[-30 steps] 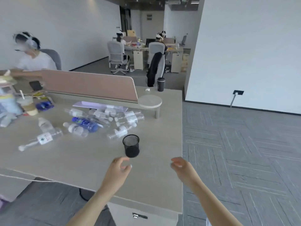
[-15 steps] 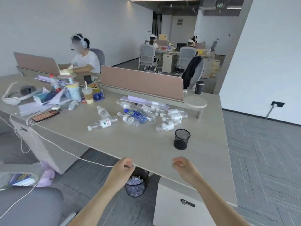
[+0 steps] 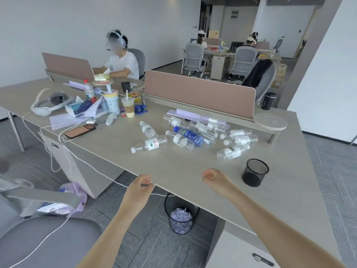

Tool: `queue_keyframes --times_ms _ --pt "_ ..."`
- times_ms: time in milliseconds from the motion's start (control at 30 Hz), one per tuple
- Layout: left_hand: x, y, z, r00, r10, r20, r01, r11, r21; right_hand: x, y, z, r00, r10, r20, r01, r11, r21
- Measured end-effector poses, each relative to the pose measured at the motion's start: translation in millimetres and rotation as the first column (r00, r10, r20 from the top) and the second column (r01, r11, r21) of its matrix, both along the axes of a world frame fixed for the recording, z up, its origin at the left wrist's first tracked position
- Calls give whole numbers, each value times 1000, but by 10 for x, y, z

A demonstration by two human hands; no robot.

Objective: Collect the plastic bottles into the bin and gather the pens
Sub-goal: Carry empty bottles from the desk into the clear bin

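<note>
Hands: left hand and right hand, fingers loosely curled, holding nothing, low centre at the desk edge.
Change: view swung left and drew back; bin under the desk now shows, bottom centre.
Bottles: plastic bottles lie mid-frame, uncollected.
Pens: none visible; mesh cup right.
Meaning: collecting not yet begun.

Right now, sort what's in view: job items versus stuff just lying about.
For the job:
plastic bottles lying on the desk
mesh bin under the desk
mesh pen cup

Just lying about:
headset
iced drink cup
blue stapler
phone
white cable
</note>
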State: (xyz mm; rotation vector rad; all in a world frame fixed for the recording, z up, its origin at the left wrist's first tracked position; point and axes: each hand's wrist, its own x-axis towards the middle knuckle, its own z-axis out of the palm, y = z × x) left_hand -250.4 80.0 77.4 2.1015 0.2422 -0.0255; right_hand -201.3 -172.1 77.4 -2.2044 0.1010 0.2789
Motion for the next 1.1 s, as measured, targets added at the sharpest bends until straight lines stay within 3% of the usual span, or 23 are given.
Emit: queue_keyframes --times_ms 433,700,767,900,1000,1100 --pt "1834 542 -256 993 67 -94 -71 997 -41 1979 516 -368 998 6 -70 -5 1000 7" --pt "2611 575 -502 986 0 -167 -8 999 -44 2690 597 -593 983 -70 -167 63 997 -42" --pt "2810 643 -534 982 -36 -183 26 998 -52 2816 641 -648 980 -94 -176 75 990 -116" --pt "3221 754 -593 972 -128 -195 123 992 -36 3030 792 -701 999 -12 -31 -4 884 -468" --pt "3463 800 -660 950 -245 -193 268 957 107 3234 954 -785 1000 3 0 -3 788 -616" --pt "3632 807 -735 910 -377 -174 414 856 310 3452 1102 -897 999 -22 -29 -3 736 -677"
